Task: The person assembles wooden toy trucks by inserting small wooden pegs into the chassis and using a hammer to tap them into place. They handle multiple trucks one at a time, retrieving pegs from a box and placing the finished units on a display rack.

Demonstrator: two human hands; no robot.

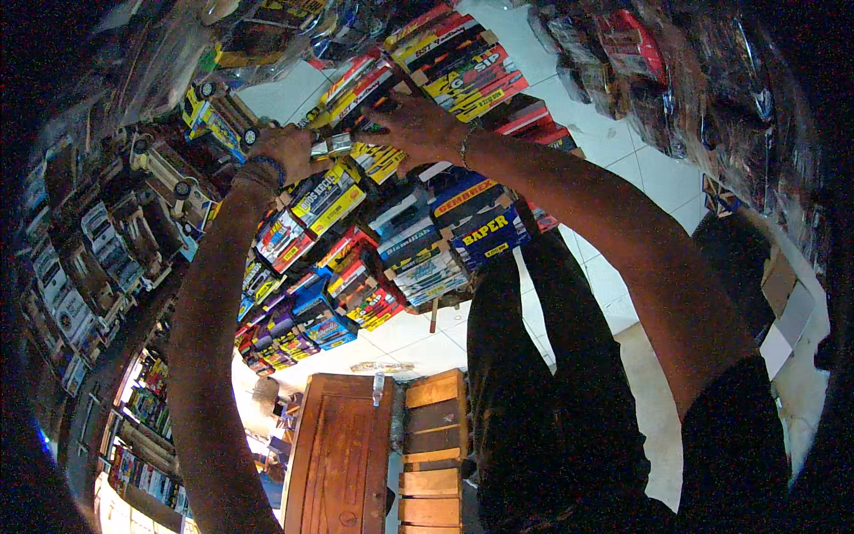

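Note:
Rows of colourful toy trucks stand packed together in front of me. My left hand (283,153) is closed at the far left of the rows, its fingers against a toy truck with a silvery end (331,145); dim light hides the exact grip. Beside its knuckles a yellow and blue toy truck (218,120) lies tipped, wheels showing. My right hand (420,126) reaches over the far rows with fingers apart, touching the tops of red and yellow trucks. Nearer me stand a yellow and white truck (329,200) and a dark blue truck (485,231).
Plastic-wrapped toys (623,53) are heaped at the far right. More toy trucks (107,240) line the left side. Below are a brown wooden cabinet (338,454) and a slatted wooden bench (433,463). White floor tiles (636,173) show on the right, beyond my legs (551,392).

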